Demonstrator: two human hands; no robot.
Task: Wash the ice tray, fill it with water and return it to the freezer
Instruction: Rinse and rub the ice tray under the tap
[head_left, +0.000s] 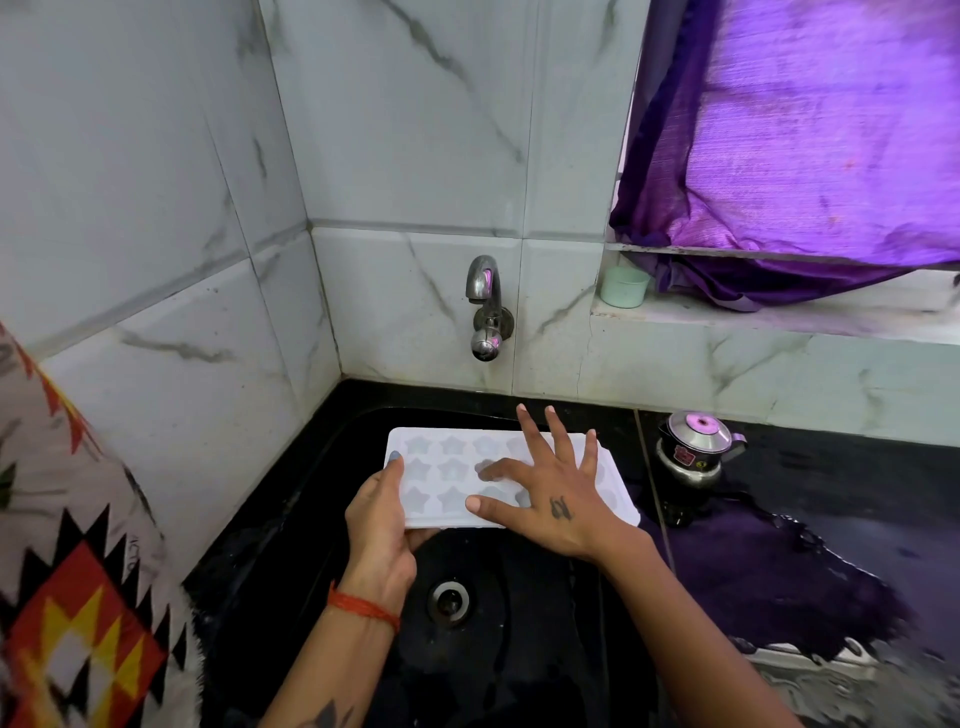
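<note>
The white ice tray (452, 475) with star-shaped cells is held level over the black sink (311, 519), above the drain (449, 601). Its near-left edge is gripped by the left hand (378, 525), thumb on top and fingers curled beneath. The right hand (545, 493) is laid flat on the tray, fingers spread. Whether the cells hold anything cannot be told. Beyond the hands, a tap (484, 306) is mounted on the wall; right of the right hand, a steel kettle (691, 452) stands on the wet bench (831, 519).
</note>
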